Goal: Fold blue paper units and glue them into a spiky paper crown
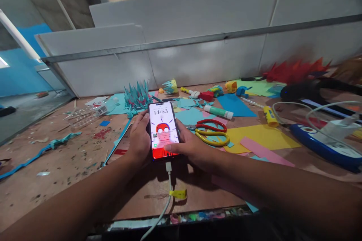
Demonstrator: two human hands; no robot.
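Note:
A smartphone [163,126] with its lit screen facing me is held upright over the table by both my hands. My left hand [140,133] grips its left edge, fingers behind it. On the other side my right hand [186,143] wraps the right edge, and its thumb lies on the lower screen. The display reads 14:53 above a red masked cartoon figure. A white charging cable [169,177] with a yellow tag [178,194] runs from the phone's bottom edge. Just right of my right hand lie scissors [212,132] with one red and one yellow handle.
Blue-green folded paper spikes [137,96] stand behind the phone. A glue stick [218,112], yellow paper [260,137] and a blue and white power strip [325,147] lie to the right. Clear plastic packaging [90,115] is at left. White panels [198,60] close off the table's back.

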